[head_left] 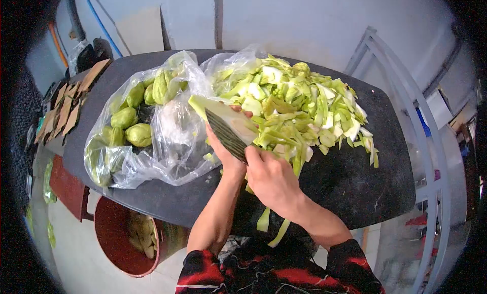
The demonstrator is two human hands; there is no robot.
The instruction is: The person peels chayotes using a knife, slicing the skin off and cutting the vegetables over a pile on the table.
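Left grip [226,153] holds a pale-green cut vegetable, right grip [274,180] a dark striped blade [227,135], inside the black table's [368,185] near edge.

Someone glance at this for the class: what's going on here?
Someone is working on a vegetable by hand at a dark table. The left hand holds the pale vegetable, and the right hand grips a knife whose blade overlaps it in this view. On the left, a clear bag holds whole green vegetables; on the right lies a large heap of cut pieces.
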